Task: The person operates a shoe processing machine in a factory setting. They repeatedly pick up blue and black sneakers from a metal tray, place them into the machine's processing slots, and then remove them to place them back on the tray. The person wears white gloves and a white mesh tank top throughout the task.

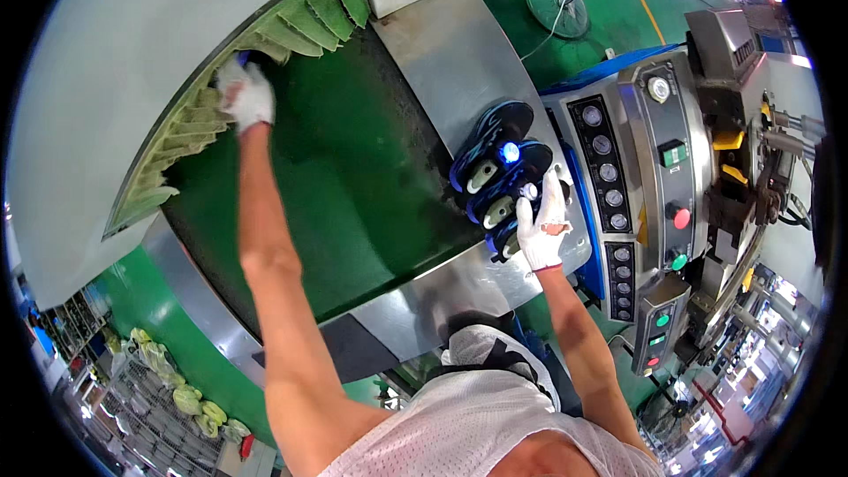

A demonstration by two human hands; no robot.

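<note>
My left hand [246, 95], in a white glove, reaches to the green strip curtain [305, 18] at the far left of the belt. A small blue piece [242, 58] shows at its fingertips; motion blur and the strips hide what it belongs to. On the metal ledge to the right lie several black shoes [496, 128] with blue trim, pale last tops [482, 177] showing in their openings. My right hand [543, 228], also white-gloved, has its thumb and fingers around the end of a middle shoe. A blue light glows among the shoes.
The dark green conveyor belt [344, 159] runs under a large pale hood [159, 44]. To the right stands a machine panel [654, 159] with gauges and buttons. A round fan-like stand [557, 7] with cables is on the floor behind. Racks with yellow-green bundles [181, 393] are at lower left.
</note>
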